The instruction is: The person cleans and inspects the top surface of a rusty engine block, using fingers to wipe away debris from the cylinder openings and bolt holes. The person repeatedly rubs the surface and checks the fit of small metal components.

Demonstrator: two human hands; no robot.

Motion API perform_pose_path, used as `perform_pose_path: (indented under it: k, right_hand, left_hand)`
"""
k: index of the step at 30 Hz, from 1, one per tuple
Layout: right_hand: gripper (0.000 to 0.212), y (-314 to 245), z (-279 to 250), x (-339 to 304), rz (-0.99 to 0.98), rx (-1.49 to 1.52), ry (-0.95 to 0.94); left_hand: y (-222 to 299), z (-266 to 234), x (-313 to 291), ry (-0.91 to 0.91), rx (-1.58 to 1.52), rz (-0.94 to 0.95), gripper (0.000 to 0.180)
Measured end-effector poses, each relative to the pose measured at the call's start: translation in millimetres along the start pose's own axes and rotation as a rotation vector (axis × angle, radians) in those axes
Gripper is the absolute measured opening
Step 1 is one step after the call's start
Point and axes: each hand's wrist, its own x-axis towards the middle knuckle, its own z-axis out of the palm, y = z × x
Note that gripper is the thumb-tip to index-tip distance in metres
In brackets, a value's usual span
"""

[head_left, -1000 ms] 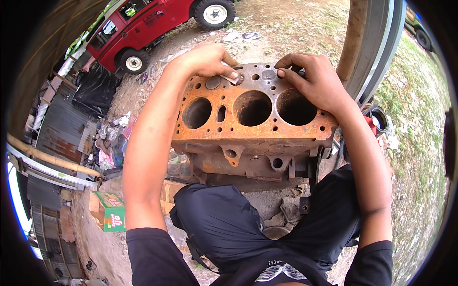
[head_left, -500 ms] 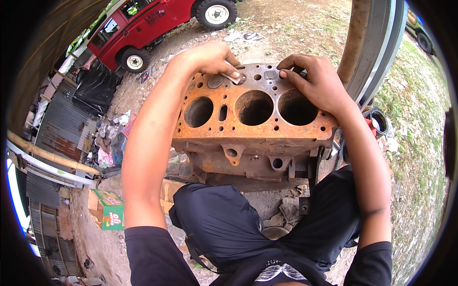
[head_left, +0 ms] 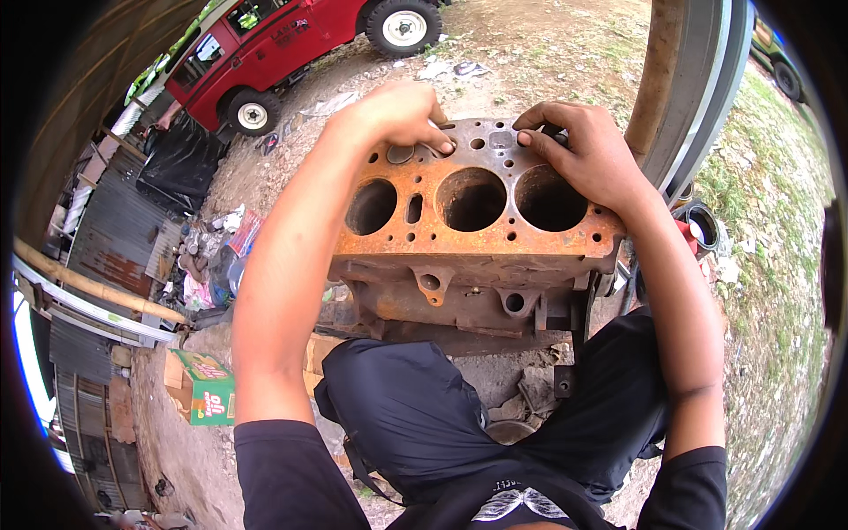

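Note:
A rusty engine block (head_left: 415, 238) stands before my knees, its flat top showing three large cylinder bores and several smaller holes. Across the far side of that top, my left hand (head_left: 402, 115) is closed, thumb and fingers pressed down beside a small round hole. A small pale thin piece is pinched there, now almost wholly covered by the fingers. My right hand (head_left: 583, 146) grips the far right part of the block with curled fingers, its thumb on a greyer patch of metal. The metal around the left bore is more orange with rust.
A red off-road vehicle (head_left: 265, 53) is parked beyond the block. A post (head_left: 676, 88) rises just past my right hand. A green carton (head_left: 201, 387) lies at lower left, near scattered rubbish (head_left: 208, 265). A black round container (head_left: 700, 225) stands at the right.
My left hand has shifted slightly to the right along the block's top, and the pale piece under its thumb is now mostly covered. My right hand stays in place.

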Motion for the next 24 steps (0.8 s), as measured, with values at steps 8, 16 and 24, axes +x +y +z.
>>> perform_pose_path:
  k: [8,16,24]
  right_hand:
    - [0.023,1,-3,2,0.047,0.031,-0.002]
    - [0.021,1,-6,1,0.08,0.054,-0.007]
    - [0.026,-13,-6,-1,0.106,0.025,-0.016]
  left_hand:
    - [-80,31,4,0.099,-0.68,0.012,0.036]
    - [-30,82,-87,0.99,-1.065,-0.26,0.03]
    - [13,84,-119,1.255,-1.143,-0.206,0.026]
